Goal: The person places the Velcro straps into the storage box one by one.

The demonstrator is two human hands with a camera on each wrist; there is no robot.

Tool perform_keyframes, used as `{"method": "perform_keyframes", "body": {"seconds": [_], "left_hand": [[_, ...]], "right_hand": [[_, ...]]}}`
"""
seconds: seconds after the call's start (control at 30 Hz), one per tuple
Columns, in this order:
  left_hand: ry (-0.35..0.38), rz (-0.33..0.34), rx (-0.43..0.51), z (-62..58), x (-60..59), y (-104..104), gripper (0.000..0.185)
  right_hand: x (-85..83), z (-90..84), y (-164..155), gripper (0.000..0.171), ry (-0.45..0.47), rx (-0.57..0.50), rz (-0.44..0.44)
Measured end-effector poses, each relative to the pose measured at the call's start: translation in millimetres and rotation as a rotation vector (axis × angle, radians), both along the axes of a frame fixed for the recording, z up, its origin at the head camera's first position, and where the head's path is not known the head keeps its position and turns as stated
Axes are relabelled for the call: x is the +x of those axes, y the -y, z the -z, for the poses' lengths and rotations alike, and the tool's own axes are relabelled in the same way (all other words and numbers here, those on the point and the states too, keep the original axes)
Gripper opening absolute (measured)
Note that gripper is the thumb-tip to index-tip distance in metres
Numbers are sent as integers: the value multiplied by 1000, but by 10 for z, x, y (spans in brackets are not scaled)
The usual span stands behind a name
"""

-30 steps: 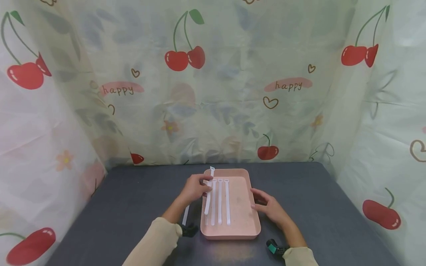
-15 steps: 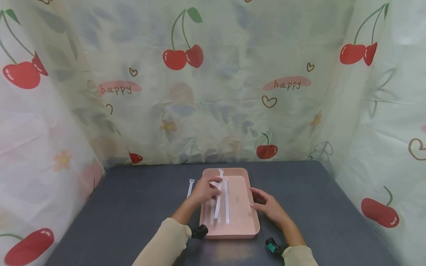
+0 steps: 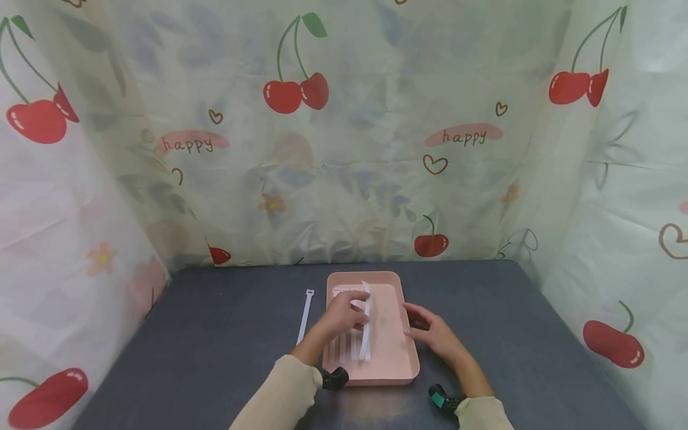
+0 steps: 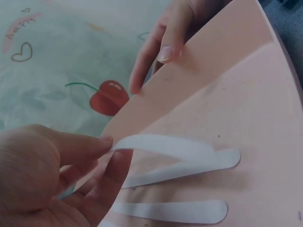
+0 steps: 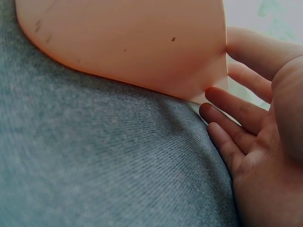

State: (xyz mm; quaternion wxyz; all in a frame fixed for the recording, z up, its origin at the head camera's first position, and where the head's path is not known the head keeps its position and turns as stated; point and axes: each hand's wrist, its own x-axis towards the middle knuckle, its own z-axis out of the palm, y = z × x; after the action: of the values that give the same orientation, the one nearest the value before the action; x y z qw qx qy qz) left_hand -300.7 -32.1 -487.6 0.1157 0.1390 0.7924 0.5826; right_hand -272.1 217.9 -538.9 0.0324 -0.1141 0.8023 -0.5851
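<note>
Left hand pinches 1 white strip over the pink tray; right hand, fingers apparently straight, touches its rim.

A white strap arches up from the pink tray, beside flat straps.

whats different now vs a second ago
The left hand carried the white strip it pinches rightward across the pink tray, from the left edge to the right of the laid strips. A strip on the table came into view. The right hand stayed against the tray's right rim.
</note>
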Motion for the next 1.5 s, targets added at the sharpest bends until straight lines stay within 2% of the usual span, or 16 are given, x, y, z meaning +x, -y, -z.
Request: {"method": "perform_keyframes", "body": {"seconds": [0.2,0.37,0.6,0.93,1.1,1.2,1.5], "left_hand": [[39,0,21,57,-6,-76,58],[41,-14,-29,96,-7,-149,57],[-58,-8,-146,144,4,-240,54],[-96,-23,-303,134,1,-361,55],[-188,-46,-438,112,-12,-439,56],[-206,-65,-501,102,0,-470,56],[-244,-89,-561,120,41,-499,51]], "right_hand": [[1,9,-7,63,0,-7,-8],[-2,12,-17,62,-12,-4,-20],[9,-9,-7,61,-22,-5,-24],[1,15,-4,61,-9,1,-11],[0,5,-4,61,-12,-4,-5],[3,3,-2,61,-12,-3,-4],[5,18,-14,62,-17,-2,-11]]}}
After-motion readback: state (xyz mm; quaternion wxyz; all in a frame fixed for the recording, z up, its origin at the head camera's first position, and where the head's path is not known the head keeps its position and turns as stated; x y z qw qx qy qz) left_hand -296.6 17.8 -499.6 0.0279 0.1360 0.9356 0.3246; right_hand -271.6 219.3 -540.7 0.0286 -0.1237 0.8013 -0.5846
